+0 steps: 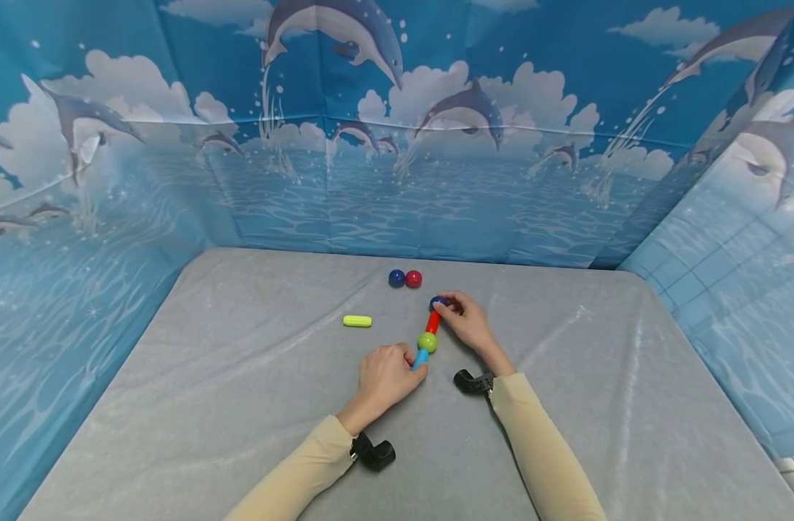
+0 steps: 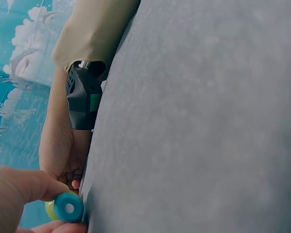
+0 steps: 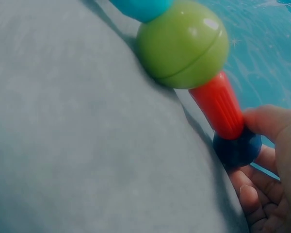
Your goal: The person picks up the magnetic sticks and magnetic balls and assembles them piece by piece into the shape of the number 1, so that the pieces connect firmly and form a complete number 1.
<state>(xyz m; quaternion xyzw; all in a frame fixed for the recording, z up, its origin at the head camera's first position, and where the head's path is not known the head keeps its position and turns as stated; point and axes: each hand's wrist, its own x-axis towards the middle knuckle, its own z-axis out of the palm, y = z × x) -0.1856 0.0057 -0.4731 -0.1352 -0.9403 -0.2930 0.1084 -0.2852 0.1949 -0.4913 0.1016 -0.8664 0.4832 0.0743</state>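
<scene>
Alignment looks like the key to this joint. The left hand [image 1: 388, 375] pinches the light blue rod [image 1: 420, 358], and the right hand [image 1: 465, 322] pinches the dark blue ball [image 3: 236, 148]. Between those 2 ends, low at the counter [image 1: 240, 376], run the green ball [image 1: 427, 342] and red rod [image 1: 433, 321]. Best to push the dark blue ball straight along the red rod, bracing the light blue rod; sideways pressure could loosen the green ball's 2 joints.
</scene>
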